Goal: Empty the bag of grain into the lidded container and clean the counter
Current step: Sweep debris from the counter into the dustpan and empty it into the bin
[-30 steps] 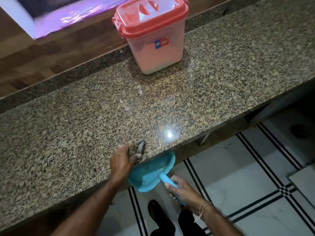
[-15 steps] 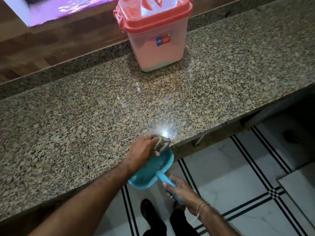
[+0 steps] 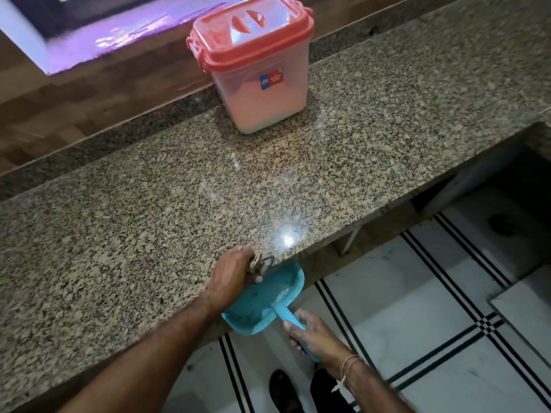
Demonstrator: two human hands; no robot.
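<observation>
1. The table is a speckled granite slab; I take its near edge as the reference for all places below.
2. My left hand sits right at that near edge, fingers curled shut around a small crumpled cloth. The cloth pokes out past my fingertips and rests on the lip of the edge.
3. My right hand is below and outside the near edge, over the floor. It is closed around the handle of a blue dustpan.
4. The dustpan's open mouth is held up against the near edge, directly under the cloth. A few small specks lie inside the pan; I cannot tell what they are.
5. The lidded container stands far back from the near edge, close to the rear edge of the table. Its red lid is on, with the side clasps down. The body is translucent, carries a small blue-and-red label on the front, and shows a pale fill inside.
6. A bright light reflection lies on the granite just inside the near edge, beside the cloth.
7. A thin thread band circles my right wrist.
8. The floor beyond the near edge is white tile with black stripe lines.
</observation>
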